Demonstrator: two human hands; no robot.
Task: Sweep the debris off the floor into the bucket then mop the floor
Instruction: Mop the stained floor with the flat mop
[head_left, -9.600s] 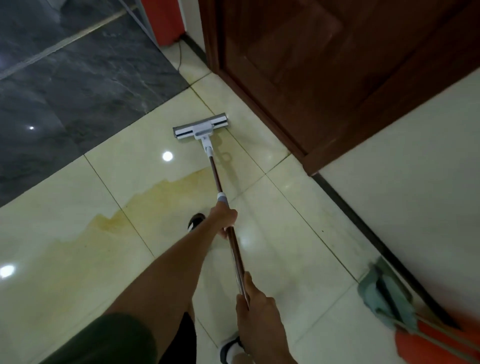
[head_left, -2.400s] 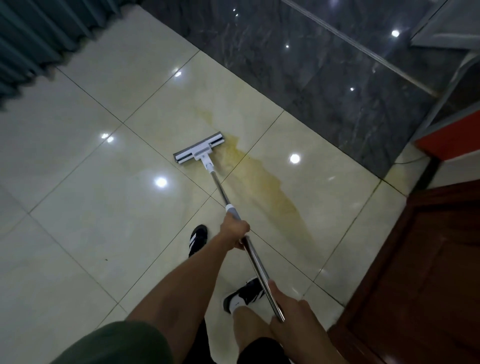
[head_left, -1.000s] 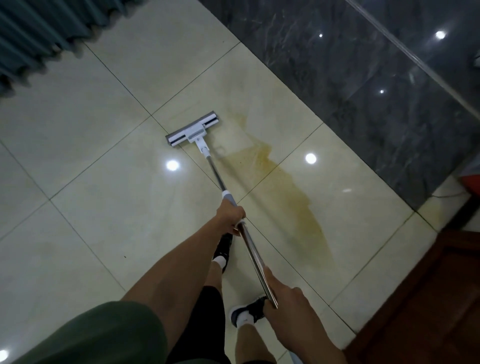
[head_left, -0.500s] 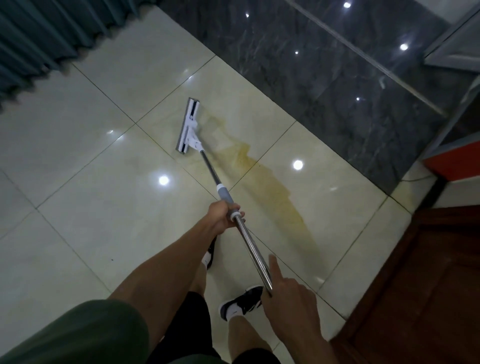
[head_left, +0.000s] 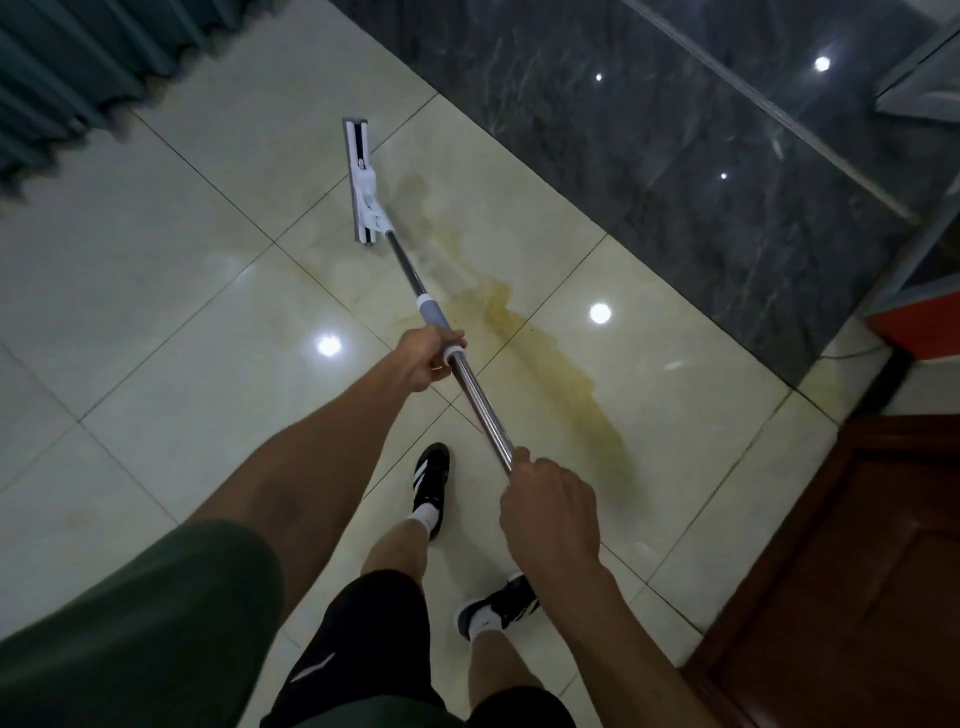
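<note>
Both hands are on the mop and we are deep in the mopping half of the job; the left hand is wrapped round the shaft right at the grey collar, the right hand is closed round the bare steel lower down, nearer the body. The mop head lies flat on the cream floor, turned almost in line with the handle, sitting just beside the far tip of the yellow stain; that stain runs in a long streak under the shaft and back towards the wooden door. No bucket and no debris in sight from up here.

Now the danger, as I read it; with the head turned edge-on like that, a pull along the streak would wipe only a narrow strip and likely smear the yellow thinner and wider, not lift it. The tiles look glossy and wet; the black shoes stand close to the streak, so a step onto it could mean a slip, or tracked footprints across clean tile. A long stroke forward could also carry dirty water onto the dark marble; a stroke left, towards the green curtain.
</note>
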